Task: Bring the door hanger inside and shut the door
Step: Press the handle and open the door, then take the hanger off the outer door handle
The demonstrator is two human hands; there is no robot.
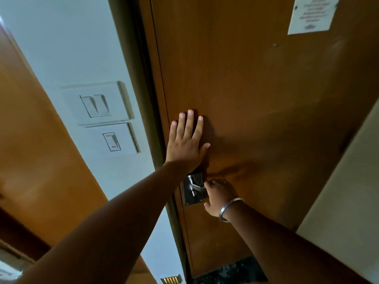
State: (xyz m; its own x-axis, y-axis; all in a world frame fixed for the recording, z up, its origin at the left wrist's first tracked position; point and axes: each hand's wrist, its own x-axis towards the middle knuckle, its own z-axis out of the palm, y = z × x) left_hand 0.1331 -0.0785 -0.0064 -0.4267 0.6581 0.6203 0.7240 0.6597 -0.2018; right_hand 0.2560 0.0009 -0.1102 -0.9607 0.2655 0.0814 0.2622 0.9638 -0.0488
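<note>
1. Head view: the person stands close to a brown wooden door [256, 103], looking at it from a steep angle. The door hanger is nowhere in this view, so its place cannot be told; neither hand appears to hold it.
2. Head view: the left hand [185, 144] lies flat and open on the door panel, fingers spread upward, just above the lock. It grips nothing. Judged from the pose, the palm is there to press the door against its frame [143, 103] so the latch can seat.
3. Head view: the right hand [218, 196], with a metal bangle [230, 210] on the wrist, is curled closed around the lever handle [196, 186] of the steel lock plate [191, 196]. Most of the lever is hidden under the fingers. Holding it probably lets the person control the latch while the other palm pushes.
4. Head view: the door edge sits against the frame with no clear gap showing, so the door looks shut or very nearly so; whether the latch has caught cannot be seen.
5. Head view: on the pale wall to the left are two switch plates [102, 119], one above the other, untouched. A printed paper notice [311, 14] is fixed high on the door, its text too blurred to read
</note>
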